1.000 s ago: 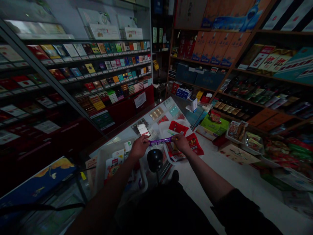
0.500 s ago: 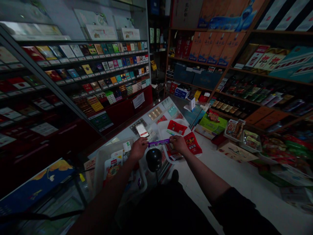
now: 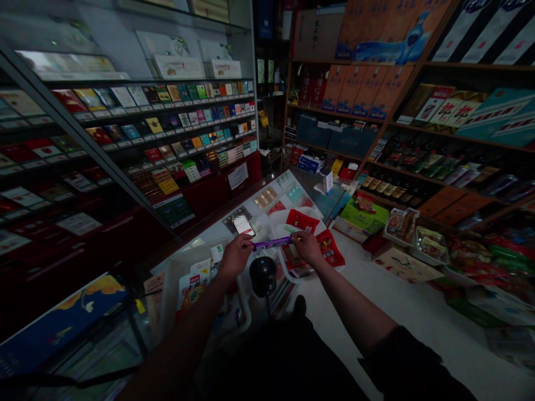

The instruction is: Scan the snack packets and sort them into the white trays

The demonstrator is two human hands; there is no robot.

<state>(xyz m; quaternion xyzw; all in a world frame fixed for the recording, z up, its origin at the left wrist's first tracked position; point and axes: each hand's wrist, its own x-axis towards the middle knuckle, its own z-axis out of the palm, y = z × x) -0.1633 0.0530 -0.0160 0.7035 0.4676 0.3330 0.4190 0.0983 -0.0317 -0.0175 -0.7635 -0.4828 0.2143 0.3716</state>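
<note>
Both hands on one thing: a long thin purple packet (image 3: 271,243), stretched roughly level between them above the counter. Left hand (image 3: 236,255) pinches one end, right hand (image 3: 306,247) pinches the other, fingers closed on it. Right end sits over the near part of the white basket (image 3: 278,223); can't tell if it touches anything below.

White basket: red packets inside, one (image 3: 301,220) toward the far side, another red packet (image 3: 331,249) leaning out over the right rim. More stuff lower down, partly behind the right hand, can't read it.

Pale plastic tub (image 3: 172,278) under the left forearm: a white-and-red packet (image 3: 190,292) with a food picture, a small white pack with a green mark (image 3: 217,253) at the far end, something purple near the right end. Forearm hides part of the contents.

Phone (image 3: 243,225), lit screen, lies just beyond the left fingers; contact unclear. Black round-headed device (image 3: 263,275) on a stalk stands between tub and basket.

Over by the shelves, two small trays of wrapped snacks, side by side, next to a green box (image 3: 363,214) with a red packet on top
</note>
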